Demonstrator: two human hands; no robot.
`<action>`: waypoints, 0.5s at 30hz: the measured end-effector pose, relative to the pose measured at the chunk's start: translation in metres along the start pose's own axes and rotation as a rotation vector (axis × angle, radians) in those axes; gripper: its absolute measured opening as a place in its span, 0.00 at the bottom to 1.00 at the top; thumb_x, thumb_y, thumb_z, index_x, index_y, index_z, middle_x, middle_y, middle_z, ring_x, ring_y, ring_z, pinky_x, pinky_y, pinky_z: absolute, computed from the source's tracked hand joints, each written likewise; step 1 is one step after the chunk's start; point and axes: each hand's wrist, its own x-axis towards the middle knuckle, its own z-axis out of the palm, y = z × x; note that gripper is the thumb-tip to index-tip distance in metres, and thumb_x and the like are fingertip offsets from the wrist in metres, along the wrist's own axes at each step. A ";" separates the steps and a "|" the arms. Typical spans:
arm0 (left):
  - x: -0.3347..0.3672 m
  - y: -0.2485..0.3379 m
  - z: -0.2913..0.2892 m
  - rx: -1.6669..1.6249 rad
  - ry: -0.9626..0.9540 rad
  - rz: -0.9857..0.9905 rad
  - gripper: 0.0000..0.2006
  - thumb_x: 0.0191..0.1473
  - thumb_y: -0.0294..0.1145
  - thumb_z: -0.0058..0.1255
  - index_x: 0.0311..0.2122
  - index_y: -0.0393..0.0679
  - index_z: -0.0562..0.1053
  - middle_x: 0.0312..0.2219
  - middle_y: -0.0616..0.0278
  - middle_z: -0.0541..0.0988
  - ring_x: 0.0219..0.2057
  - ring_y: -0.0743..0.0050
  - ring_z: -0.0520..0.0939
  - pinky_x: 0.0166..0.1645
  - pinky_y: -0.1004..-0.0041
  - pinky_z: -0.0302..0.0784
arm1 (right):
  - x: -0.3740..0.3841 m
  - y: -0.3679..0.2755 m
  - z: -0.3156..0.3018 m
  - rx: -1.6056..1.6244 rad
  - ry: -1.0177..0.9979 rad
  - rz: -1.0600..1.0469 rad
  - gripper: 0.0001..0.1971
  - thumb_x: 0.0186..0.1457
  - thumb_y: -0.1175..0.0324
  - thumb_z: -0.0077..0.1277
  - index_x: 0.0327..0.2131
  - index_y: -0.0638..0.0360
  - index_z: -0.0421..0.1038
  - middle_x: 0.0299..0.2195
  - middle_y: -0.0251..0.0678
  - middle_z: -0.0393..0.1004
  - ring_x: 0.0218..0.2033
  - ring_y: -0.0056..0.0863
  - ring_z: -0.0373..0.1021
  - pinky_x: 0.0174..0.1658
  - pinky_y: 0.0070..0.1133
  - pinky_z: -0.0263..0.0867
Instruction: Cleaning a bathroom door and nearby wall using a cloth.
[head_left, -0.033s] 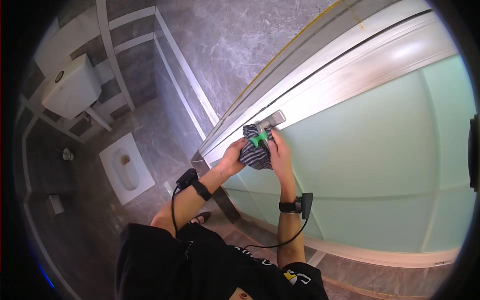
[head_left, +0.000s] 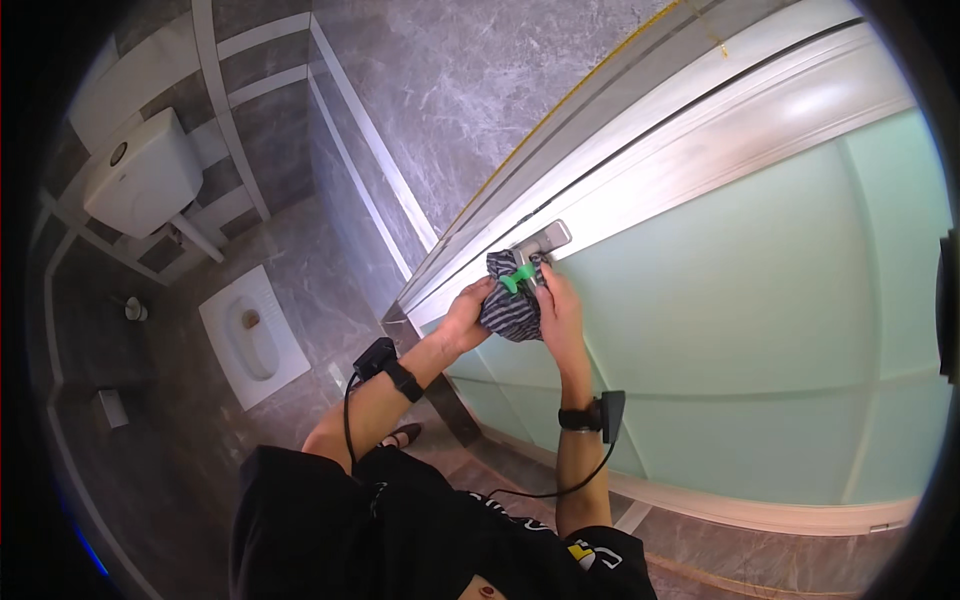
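Bunched black-and-grey striped fabric [head_left: 512, 315] at the silver metal door handle [head_left: 550, 238], in front of a white door frame [head_left: 660, 165] with a pale green translucent panel [head_left: 720, 290] beside it. Small bright green piece [head_left: 518, 279] on the fabric's upper part, between both hands; kind too small to tell.

Left hand [head_left: 465, 316]: fingers bent around the fabric's left edge, gripping. Right hand [head_left: 562, 312]: thumb and fingers closed on its right side, close below the handle. Whether also touching metal, cannot tell. Fabric apparently against the handle's lower end; exact contact hidden by folds.

For good handling, in judgement: steady the bulk with the left, leave fine work to the right thumb and fingertips. Gather loose folds away from the green piece, to see it clearly. Pull gently, along the handle rather than across; likely snag where cloth meets metal. Best to ease off at any resistance.
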 end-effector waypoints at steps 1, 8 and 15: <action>-0.004 -0.003 0.001 0.037 -0.023 -0.007 0.14 0.65 0.33 0.32 0.48 0.39 0.67 0.43 0.55 0.76 0.42 0.66 0.79 0.50 0.66 0.75 | -0.008 0.001 -0.003 0.002 -0.002 -0.001 0.15 0.61 0.70 0.42 0.50 0.65 0.66 0.45 0.46 0.73 0.43 0.34 0.71 0.47 0.26 0.65; 0.008 -0.011 -0.034 0.532 0.121 -0.041 0.11 0.62 0.34 0.42 0.38 0.37 0.72 0.31 0.61 0.78 0.34 0.75 0.79 0.42 0.73 0.75 | -0.037 0.006 -0.022 0.150 0.140 0.264 0.15 0.61 0.71 0.41 0.49 0.66 0.68 0.46 0.44 0.73 0.45 0.33 0.70 0.51 0.24 0.62; 0.002 0.034 0.017 0.606 0.122 0.354 0.11 0.60 0.34 0.45 0.39 0.36 0.74 0.29 0.63 0.78 0.31 0.75 0.77 0.39 0.74 0.72 | 0.015 -0.037 0.006 -0.064 0.134 -0.082 0.15 0.57 0.75 0.46 0.48 0.65 0.68 0.43 0.47 0.71 0.42 0.44 0.70 0.48 0.29 0.64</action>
